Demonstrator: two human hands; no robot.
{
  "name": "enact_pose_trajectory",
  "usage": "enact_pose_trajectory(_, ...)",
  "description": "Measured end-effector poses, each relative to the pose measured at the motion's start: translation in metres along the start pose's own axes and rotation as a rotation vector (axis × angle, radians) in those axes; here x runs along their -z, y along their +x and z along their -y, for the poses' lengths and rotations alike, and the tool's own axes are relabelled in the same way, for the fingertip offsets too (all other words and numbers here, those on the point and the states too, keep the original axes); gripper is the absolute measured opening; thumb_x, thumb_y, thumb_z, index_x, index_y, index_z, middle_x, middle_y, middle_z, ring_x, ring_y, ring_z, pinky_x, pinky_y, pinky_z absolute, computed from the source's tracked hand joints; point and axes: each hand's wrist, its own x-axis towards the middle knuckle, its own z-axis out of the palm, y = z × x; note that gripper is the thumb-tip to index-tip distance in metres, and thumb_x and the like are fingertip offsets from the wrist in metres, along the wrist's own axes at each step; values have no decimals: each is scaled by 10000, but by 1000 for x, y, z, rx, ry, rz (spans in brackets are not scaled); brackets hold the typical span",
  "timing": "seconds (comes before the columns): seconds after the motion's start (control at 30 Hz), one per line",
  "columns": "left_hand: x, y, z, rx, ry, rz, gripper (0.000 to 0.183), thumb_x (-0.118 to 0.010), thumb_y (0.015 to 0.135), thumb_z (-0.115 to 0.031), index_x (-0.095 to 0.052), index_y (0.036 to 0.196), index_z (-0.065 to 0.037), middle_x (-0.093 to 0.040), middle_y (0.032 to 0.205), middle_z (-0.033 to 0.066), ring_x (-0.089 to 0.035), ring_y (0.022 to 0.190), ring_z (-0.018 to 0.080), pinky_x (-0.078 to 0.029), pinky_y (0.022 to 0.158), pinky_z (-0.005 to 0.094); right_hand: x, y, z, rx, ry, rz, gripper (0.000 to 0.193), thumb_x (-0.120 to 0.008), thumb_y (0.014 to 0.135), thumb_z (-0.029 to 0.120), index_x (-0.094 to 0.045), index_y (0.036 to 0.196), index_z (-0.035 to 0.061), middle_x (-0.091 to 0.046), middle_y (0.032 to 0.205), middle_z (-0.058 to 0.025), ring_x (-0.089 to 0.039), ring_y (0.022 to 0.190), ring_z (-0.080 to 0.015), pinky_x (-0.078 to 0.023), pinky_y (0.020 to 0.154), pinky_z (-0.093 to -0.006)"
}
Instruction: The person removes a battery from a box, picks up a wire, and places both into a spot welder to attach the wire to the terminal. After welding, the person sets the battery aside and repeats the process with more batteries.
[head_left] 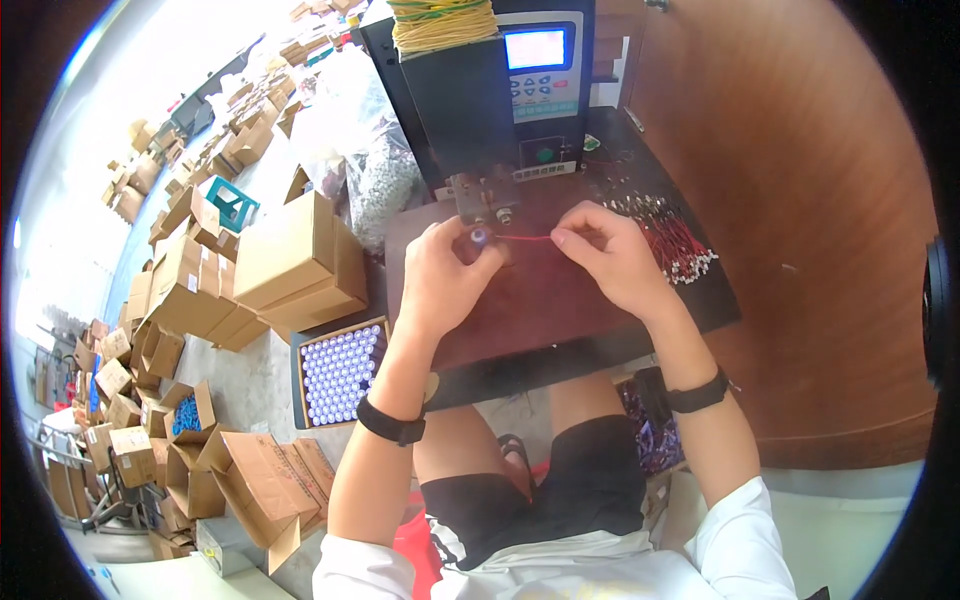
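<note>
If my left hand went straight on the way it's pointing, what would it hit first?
Probably the metal fittings low on the front of the black machine, just beyond your left hand, which pinches a small cylindrical cell. Depth is unclear in this single view.

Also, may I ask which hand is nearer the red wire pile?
Right: the right hand is just left of the red wire pile; the left hand is farther left.

My wire, centre, looks plastic-coated, smooth. Machine housing, top centre: matt, metal-looking. Boxes, left: matt cardboard. Panel, right: smooth, satiny wood. My shirt, bottom: matt cloth.
</note>
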Motion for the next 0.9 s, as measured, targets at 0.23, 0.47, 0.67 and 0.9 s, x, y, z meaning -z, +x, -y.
enact_pose_trajectory(0.23, 0, 4, 7, -55, 77, 85, 229, -770, 825, -206, -733, 896, 9, -609, 679, 75, -541, 629, 154, -467, 632, 306, 1, 2, -2, -10, -19, -23, 150, -659, 987, 143, -669, 974, -6, -650, 899, 8, -582, 866, -67, -475, 800, -247)
enact_pose_trajectory(0.47, -2, 5, 9, -91, 20, 56, 193, -742, 847, -200, -731, 854, -7, -614, 672, 78, -532, 609, 157, -450, 608, 313, -1, 4, 0, -10, -47, -25, 152, -659, 987, 145, -676, 980, -6, -659, 908, 3, -586, 868, -68, -477, 794, -250)
enact_pose_trajectory(0.67, -4, 5, 10, -94, 5, 53, 188, -737, 857, -198, -725, 846, -10, -609, 660, 71, -530, 601, 157, -448, 605, 314, -3, 4, -2, 14, -48, -61, 195, -681, 961, 161, -686, 976, -33, -678, 873, -53, -597, 807, -110, -490, 751, -274)
enact_pose_trajectory(0.9, 4, 5, 3, -19, 14, 126, 258, -754, 842, -221, -692, 910, 21, -644, 803, 164, -627, 739, 317, -485, 690, 410, -2, 4, 1, 13, -63, -32, 176, -669, 985, 167, -682, 986, -9, -663, 905, -1, -588, 861, -73, -477, 777, -249)
